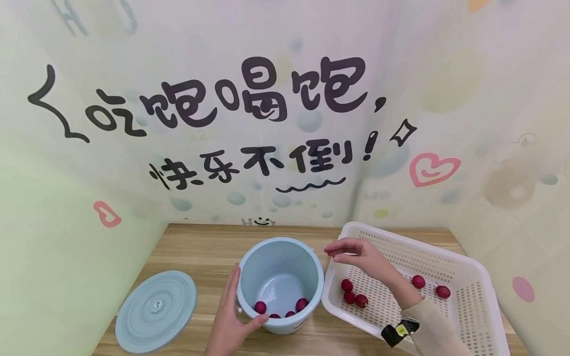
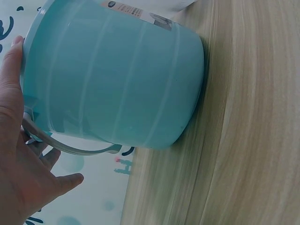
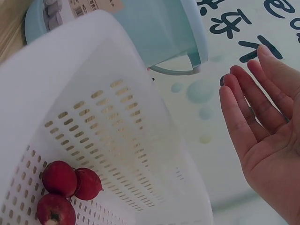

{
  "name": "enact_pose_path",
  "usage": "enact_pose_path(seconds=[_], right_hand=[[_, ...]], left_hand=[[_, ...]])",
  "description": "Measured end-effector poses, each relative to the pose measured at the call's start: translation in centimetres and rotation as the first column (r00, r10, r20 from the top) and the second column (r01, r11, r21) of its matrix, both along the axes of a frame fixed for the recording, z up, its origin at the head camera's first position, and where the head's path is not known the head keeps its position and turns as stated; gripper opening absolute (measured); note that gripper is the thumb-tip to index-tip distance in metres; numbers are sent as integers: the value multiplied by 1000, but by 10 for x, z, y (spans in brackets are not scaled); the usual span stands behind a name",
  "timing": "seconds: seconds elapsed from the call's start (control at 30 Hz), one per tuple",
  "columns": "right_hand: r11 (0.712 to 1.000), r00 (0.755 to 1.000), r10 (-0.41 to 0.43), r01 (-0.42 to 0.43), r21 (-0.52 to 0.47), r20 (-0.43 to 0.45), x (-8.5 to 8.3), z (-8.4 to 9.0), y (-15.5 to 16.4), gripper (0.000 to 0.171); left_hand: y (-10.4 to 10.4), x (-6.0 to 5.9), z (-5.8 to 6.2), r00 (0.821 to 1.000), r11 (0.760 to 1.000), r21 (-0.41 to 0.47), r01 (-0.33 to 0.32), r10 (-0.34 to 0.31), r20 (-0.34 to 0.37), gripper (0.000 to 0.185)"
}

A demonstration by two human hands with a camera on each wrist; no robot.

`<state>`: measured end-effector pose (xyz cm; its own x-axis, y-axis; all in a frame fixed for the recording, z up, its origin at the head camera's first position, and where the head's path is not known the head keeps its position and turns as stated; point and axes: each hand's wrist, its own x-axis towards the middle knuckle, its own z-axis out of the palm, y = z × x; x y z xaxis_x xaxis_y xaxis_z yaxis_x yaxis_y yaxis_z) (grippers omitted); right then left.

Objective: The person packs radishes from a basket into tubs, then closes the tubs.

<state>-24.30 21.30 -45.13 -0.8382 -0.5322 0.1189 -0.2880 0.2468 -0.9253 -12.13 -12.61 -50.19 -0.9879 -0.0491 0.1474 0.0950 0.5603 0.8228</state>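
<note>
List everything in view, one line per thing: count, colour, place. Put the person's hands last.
bucket: one, light blue, lidless, mid-table.
lid: one, light blue, flat on the table left of the bucket.
basket: one, white, perforated, right of the bucket.
fruits in the bucket: four visible, dark red, on its bottom.
fruits in the basket: five, red; three clustered near the bucket side, two farther right.
table: one, light wood.
wall: pale, with black lettering and pink hearts.
left hand: holds the bucket's near side.
right hand: empty, fingers straight, above the basket's edge beside the bucket.
</note>
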Motion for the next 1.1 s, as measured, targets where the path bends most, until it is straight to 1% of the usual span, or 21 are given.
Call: enact_pose_path(seconds=[0.17,0.37,0.6,0.8,1.1], right_hand=[[1000,1000,-18,18,6,5,-1,-3,5,28],[1000,1000,-21,21,-2,20,-3,-6,12,29],[1000,998,-29,30,-3,52,-4,-7,18,31],[1000,999,-28,28,2,35,-6,-11,24,31],[999,999,-37,37,-8,33,-9,-19,33,31]], left_hand=[[0,0,0,1000,1000,1,1,-1,0,120],[0,0,0,1000,1000,3,-1,1,-9,120],[0,0,0,1000,1000,6,3,-3,-12,120],[0,0,1,1000,1000,13,2,-2,0,120],[0,0,2,1000,1000,5,-2,1,21,120]])
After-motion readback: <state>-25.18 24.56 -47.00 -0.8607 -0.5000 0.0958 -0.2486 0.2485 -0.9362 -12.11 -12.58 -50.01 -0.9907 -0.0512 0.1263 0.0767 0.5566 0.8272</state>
